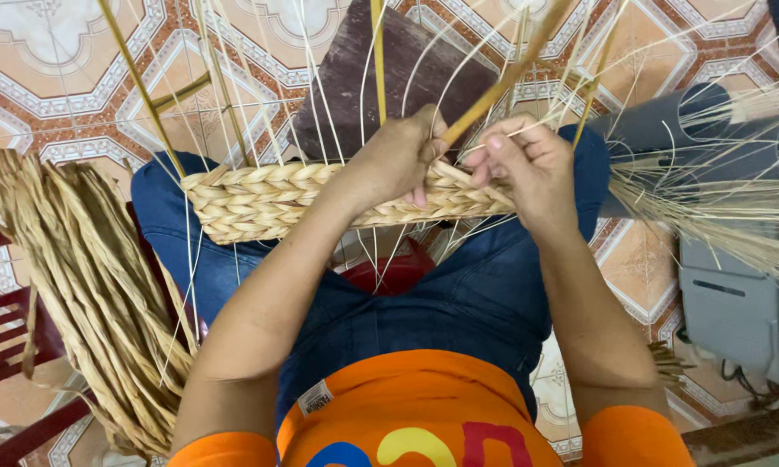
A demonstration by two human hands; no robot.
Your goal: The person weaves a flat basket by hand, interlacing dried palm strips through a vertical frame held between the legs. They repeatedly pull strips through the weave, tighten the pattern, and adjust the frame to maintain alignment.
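Observation:
A half-woven straw basket (264,201) rests across my knees, its rim of plaited tan fibre facing me. Thin pale stakes (316,95) rise from it in all directions. My left hand (400,156) grips the basket's woven edge near the middle, fingers curled over it. My right hand (528,164) pinches a flat tan straw strand (502,86) that runs up and away to the right, just beside the left hand. Both hands touch the weave.
A thick bundle of twisted straw rope (87,285) hangs over a dark red wooden chair (9,346) at left. A grey pipe (666,130) and a sheaf of fine pale stalks (718,207) lie at right. A dark slab (389,78) sits on the patterned tile floor.

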